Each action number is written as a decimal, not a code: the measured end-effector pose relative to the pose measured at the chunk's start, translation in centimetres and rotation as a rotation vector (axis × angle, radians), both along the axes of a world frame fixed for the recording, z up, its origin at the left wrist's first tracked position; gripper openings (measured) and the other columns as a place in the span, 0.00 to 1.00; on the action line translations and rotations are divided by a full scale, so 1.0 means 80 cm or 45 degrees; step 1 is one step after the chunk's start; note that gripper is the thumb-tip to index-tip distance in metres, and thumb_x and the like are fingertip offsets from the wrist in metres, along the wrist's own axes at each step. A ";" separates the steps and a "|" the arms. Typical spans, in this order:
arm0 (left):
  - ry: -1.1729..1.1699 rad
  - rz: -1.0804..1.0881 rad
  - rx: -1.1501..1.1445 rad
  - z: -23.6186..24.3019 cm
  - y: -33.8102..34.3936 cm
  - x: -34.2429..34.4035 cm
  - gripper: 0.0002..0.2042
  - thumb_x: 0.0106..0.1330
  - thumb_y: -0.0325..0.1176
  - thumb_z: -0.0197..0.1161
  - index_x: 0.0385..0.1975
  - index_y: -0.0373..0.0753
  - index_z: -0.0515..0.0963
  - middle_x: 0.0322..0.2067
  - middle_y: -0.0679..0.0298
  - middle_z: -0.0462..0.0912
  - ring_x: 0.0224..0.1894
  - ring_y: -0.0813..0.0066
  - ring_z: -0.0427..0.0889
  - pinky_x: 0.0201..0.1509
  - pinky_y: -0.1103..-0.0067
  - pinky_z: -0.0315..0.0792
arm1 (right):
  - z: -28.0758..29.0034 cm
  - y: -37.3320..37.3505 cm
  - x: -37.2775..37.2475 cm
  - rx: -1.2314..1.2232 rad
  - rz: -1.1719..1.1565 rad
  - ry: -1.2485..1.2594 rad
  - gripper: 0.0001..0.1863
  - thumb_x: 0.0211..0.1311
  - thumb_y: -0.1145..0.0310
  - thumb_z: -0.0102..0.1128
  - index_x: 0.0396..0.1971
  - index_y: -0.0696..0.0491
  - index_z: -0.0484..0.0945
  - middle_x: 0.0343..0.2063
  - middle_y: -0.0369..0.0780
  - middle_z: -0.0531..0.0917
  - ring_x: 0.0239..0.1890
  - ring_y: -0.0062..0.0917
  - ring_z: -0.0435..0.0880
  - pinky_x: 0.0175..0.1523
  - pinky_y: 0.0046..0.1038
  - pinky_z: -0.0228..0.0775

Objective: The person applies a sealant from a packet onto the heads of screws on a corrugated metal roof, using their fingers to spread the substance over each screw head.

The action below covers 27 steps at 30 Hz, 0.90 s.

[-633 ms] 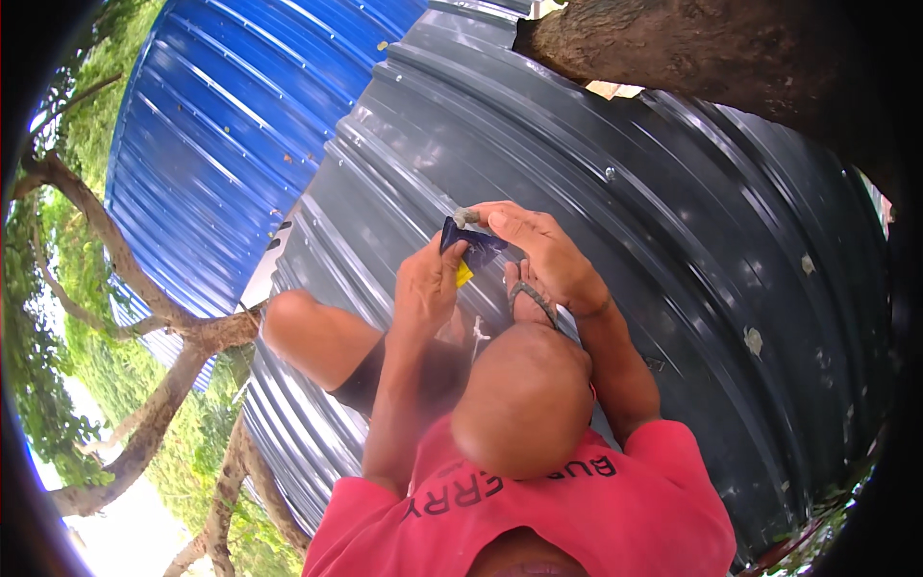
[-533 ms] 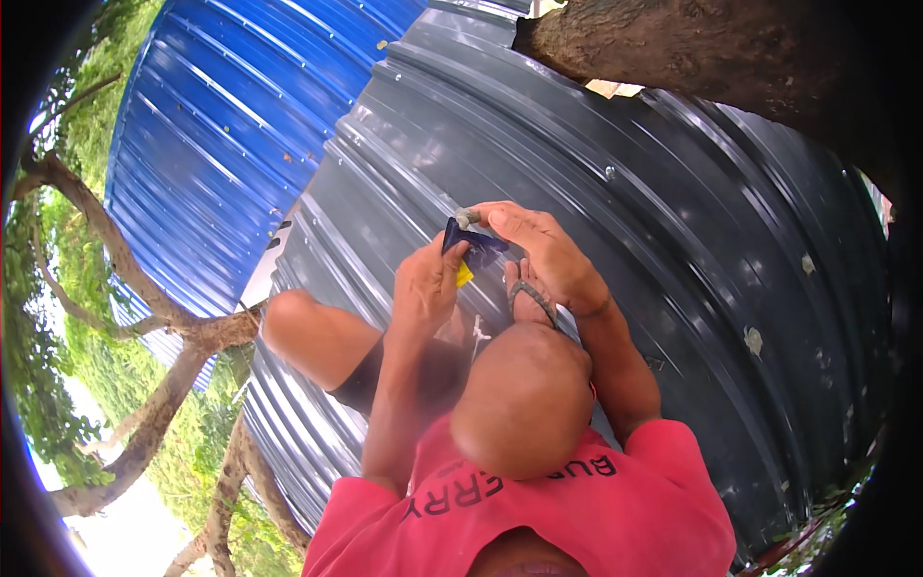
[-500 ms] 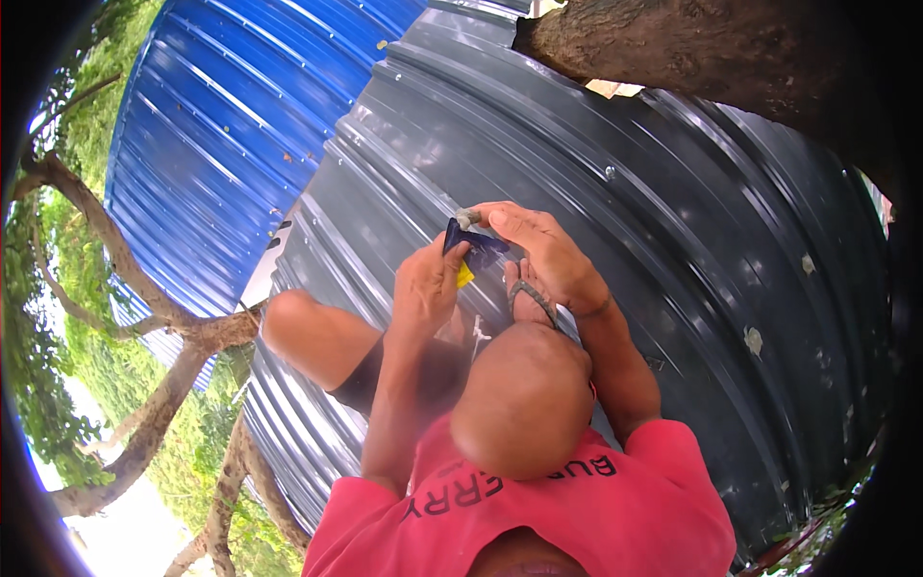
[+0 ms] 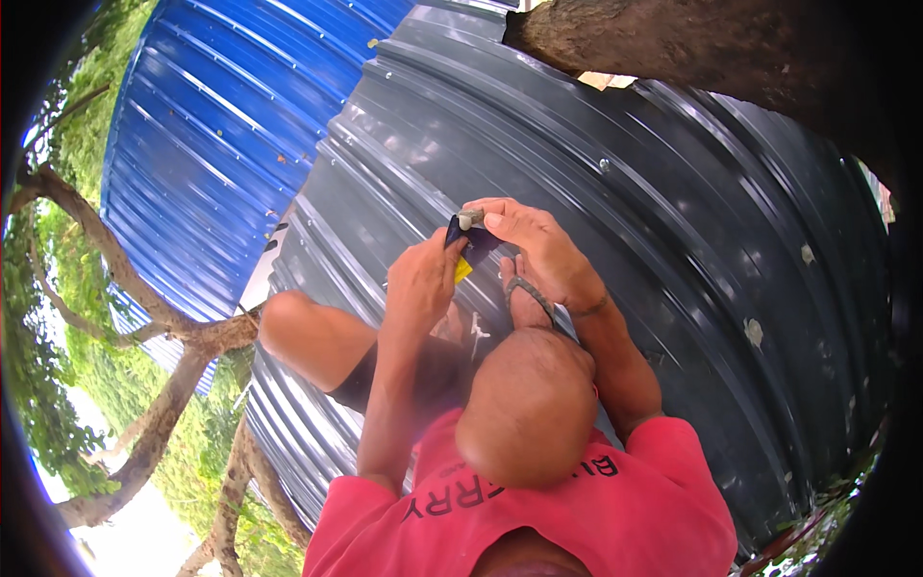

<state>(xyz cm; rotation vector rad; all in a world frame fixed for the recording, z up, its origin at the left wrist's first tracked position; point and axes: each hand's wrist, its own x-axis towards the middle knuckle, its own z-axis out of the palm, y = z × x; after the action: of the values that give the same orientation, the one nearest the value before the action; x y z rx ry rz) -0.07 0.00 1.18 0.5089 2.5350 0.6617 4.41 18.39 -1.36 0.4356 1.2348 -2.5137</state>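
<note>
My left hand grips a dark navy, thin packet, with a yellow piece showing beneath it. At the packet's upper edge is a small greyish, lumpy object, pinched in the fingers of my right hand; its exact nature is unclear. Just below the packet, my foot in a grey-strapped sandal rests on the dark grey corrugated metal roof. My bent knees lie either side between my forearms and at the left.
A blue corrugated roof adjoins at the upper left. A thick tree limb crosses the upper right. Branches and foliage run along the left edge, beside the roof's edge. Pale patches mark the grey sheeting at the right.
Both hands have shifted slightly, the left a little down and leftward. The lump now sits a bit farther right at the packet's edge, which looks more folded. The view has shifted slightly.
</note>
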 end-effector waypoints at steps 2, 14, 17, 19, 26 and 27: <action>-0.011 -0.040 -0.120 -0.007 0.000 -0.004 0.13 0.76 0.39 0.52 0.39 0.35 0.75 0.29 0.43 0.80 0.34 0.37 0.78 0.37 0.56 0.70 | 0.007 0.010 0.004 0.079 -0.119 0.100 0.16 0.73 0.68 0.50 0.48 0.64 0.81 0.53 0.44 0.80 0.55 0.22 0.77 0.64 0.26 0.65; 0.126 -0.140 -0.119 0.043 -0.131 -0.163 0.14 0.72 0.26 0.50 0.54 0.36 0.75 0.40 0.41 0.81 0.44 0.41 0.80 0.49 0.62 0.72 | -0.127 0.246 0.069 1.269 -0.481 -0.027 0.20 0.60 0.78 0.52 0.53 0.55 0.80 0.50 0.39 0.83 0.57 0.28 0.80 0.65 0.30 0.66; 0.086 -0.138 0.000 0.046 -0.125 -0.189 0.15 0.74 0.26 0.49 0.57 0.36 0.75 0.41 0.44 0.82 0.44 0.45 0.80 0.52 0.65 0.72 | -0.201 0.227 0.063 1.653 -0.290 0.097 0.23 0.53 0.81 0.51 0.49 0.54 0.83 0.44 0.46 0.85 0.49 0.40 0.84 0.57 0.34 0.74; 0.055 -0.171 0.015 0.037 -0.118 -0.200 0.15 0.74 0.26 0.49 0.58 0.36 0.74 0.42 0.45 0.82 0.44 0.47 0.79 0.53 0.67 0.72 | -0.249 0.232 0.058 1.652 -0.292 -0.024 0.23 0.53 0.79 0.52 0.50 0.49 0.84 0.44 0.45 0.85 0.49 0.41 0.83 0.57 0.38 0.73; 0.036 -0.227 -0.104 0.035 -0.110 -0.178 0.13 0.75 0.26 0.49 0.55 0.35 0.74 0.41 0.45 0.81 0.45 0.43 0.78 0.52 0.66 0.71 | -0.272 0.214 0.023 1.881 -0.011 -0.292 0.23 0.57 0.73 0.52 0.47 0.34 0.87 0.47 0.42 0.83 0.55 0.44 0.77 0.60 0.48 0.66; 0.042 -0.226 -0.107 0.037 -0.113 -0.178 0.13 0.75 0.25 0.49 0.55 0.35 0.73 0.40 0.45 0.81 0.45 0.42 0.78 0.51 0.65 0.71 | -0.270 0.209 0.017 1.893 0.018 -0.305 0.23 0.57 0.73 0.52 0.47 0.34 0.87 0.48 0.42 0.83 0.55 0.45 0.76 0.60 0.48 0.66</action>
<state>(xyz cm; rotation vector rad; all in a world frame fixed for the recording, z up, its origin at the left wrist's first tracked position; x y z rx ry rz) -14.33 -9.06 4.14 0.7101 2.4987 0.4836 5.79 35.10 -22.95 0.9273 2.6916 -1.0023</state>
